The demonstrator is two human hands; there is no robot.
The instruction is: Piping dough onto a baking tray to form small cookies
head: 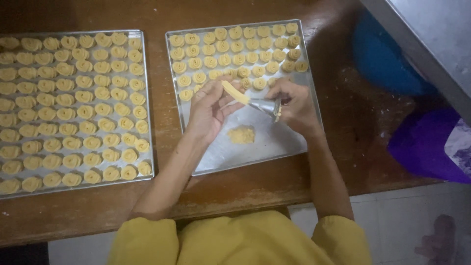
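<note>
Head view: beneath both hands lies the baking tray (294,142); right hand (297,105) grips the stiff metal press (265,105) by its barrel, left hand (208,110) pinches its soft, fragile dough strip (234,92), best supported lightly underneath

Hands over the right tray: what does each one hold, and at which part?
Right hand holds a metal piping cone at its wide end. Left hand pinches the dough strip emerging from its tip.

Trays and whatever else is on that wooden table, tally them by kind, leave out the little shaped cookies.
Metal baking trays: 2
Metal piping cone: 1
Loose dough lump: 1
Dough strip: 1
Total: 5
</note>
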